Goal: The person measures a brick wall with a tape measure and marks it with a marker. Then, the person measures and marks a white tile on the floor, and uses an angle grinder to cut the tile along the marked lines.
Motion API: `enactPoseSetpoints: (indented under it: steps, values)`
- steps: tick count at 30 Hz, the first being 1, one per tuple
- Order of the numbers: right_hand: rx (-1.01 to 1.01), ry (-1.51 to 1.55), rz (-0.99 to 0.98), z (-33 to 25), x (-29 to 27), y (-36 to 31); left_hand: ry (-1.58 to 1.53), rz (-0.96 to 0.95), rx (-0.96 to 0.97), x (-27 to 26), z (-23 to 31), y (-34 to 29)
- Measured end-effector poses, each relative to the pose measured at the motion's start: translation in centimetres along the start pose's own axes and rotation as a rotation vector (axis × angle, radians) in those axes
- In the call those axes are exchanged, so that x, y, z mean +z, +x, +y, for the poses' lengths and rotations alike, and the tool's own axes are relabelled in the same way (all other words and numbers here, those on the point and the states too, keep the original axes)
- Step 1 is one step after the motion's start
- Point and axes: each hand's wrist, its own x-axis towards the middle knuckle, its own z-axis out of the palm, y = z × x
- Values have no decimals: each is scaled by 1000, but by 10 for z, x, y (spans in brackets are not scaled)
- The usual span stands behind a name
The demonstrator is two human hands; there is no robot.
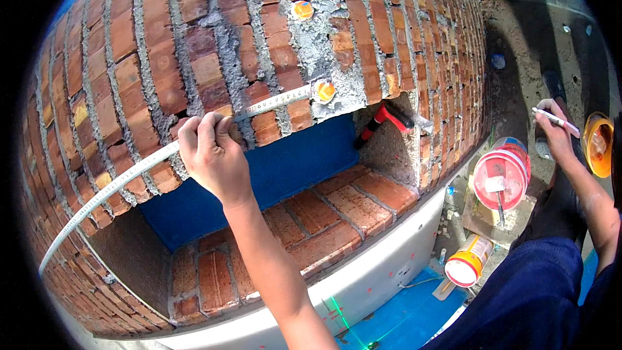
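Note:
My left hand (212,149) is closed on the white blade of a tape measure (126,175), pressing it to the brick wall (155,32) just above a niche. One end of the tape reaches an orange pipe cap (324,91) set in grey mortar; the other end bends away to the lower left. A second orange cap (302,10) sits farther up. Off to the right, away from the wall, my right hand (556,133) grips a white marker pen (557,122), held roughly level. The tape's case is out of sight.
Inside the blue-backed niche (278,168), a red-and-black tool (383,122) leans at the right end. A red-rimmed bucket (505,178), a tipped yellow-and-white tub (468,266) and an orange container (598,144) stand around my legs. Green laser lines (339,311) cross the white ledge below.

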Motion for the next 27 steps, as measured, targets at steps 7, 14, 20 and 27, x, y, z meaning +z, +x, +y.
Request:
enactPoseSetpoints:
  steps: [7, 14, 20, 27]
  values:
    - [-68, -2, 108, -14, 5, -6, 10, 36, -1, -19, -11, 19]
    - [-201, -11, -138, -115, 20, -30, -71, 20, 146, -40, 44, -36]
    - [-325, 39, -306, -258, 37, -58, -294, -119, 426, -73, 178, -102]
    - [-671, 159, -586, -361, 68, -42, -545, -426, 490, -93, 251, -181]
